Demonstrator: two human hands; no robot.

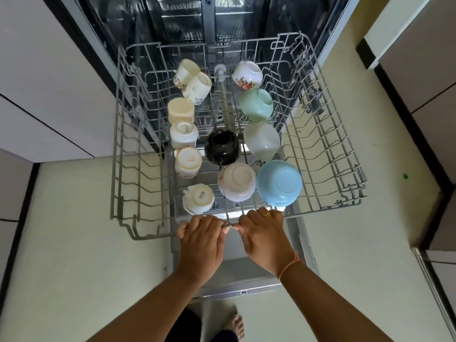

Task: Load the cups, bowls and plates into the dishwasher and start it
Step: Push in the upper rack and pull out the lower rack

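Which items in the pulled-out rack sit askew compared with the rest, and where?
The two floral cups at the rack's back left: they are tilted and lean against each other, while the other cups and bowls sit more squarely base-up.

Head view, steeply downward, close above the pulled-out dishwasher rack (320,149).
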